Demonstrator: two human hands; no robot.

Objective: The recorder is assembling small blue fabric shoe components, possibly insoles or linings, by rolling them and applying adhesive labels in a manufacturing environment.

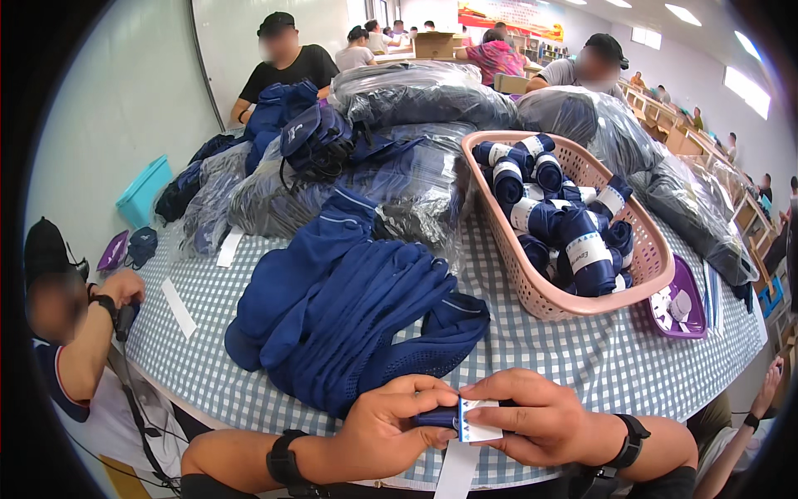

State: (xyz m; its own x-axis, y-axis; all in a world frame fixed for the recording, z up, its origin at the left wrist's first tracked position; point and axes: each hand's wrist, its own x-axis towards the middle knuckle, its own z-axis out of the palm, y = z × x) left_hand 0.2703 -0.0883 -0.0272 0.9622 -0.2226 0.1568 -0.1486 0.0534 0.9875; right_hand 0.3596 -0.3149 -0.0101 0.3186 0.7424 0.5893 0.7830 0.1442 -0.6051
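Close to the table's near edge, my left hand (397, 426) grips a small navy fabric roll (435, 421) between thumb and fingers. Around the roll's right end, my right hand (532, 416) pinches a white paper band (480, 420) with a blue edge and small printed marks. Both hands are closed and meet at the band. Under them a white paper strip (456, 472) lies on the checked cloth. Just beyond my hands is a heap of blue garments (349, 308). The far end of the roll inside my right fingers is hidden.
A pink basket (532, 301) of banded navy rolls stands at right, beside a purple tray (697, 320). Plastic-wrapped garment bundles (416, 96) line the back. White strips (179, 308) lie at left. A co-worker's hand (121, 289) is at the left edge; other people sit beyond.
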